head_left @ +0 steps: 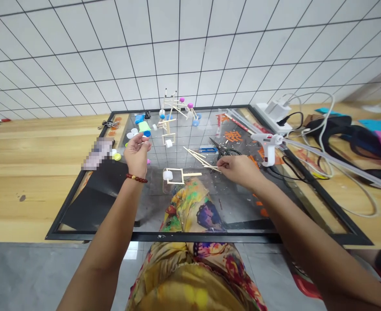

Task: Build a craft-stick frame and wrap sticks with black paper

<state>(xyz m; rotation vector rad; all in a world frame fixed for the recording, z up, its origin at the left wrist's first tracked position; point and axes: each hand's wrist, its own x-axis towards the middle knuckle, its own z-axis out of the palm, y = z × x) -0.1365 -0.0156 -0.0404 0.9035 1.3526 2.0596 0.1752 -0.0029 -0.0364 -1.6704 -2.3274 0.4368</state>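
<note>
My left hand (136,152), with a red bead bracelet on its wrist, is raised over the glass-topped table (190,235), fingers pinched on a small white cap. My right hand (239,169) rests low on the glass and pinches the end of a thin wooden stick from a loose bundle of sticks (201,158). Between the hands lies a small stick frame with a white wheel (173,176). Farther back stand other stick models with coloured caps (177,113).
A white glue gun (267,144) stands at the right edge of the glass, with scissors (223,149) beside it. A power strip and cables (276,113) lie on the wooden bench to the right. Coloured bottle caps (138,129) are scattered at the back left.
</note>
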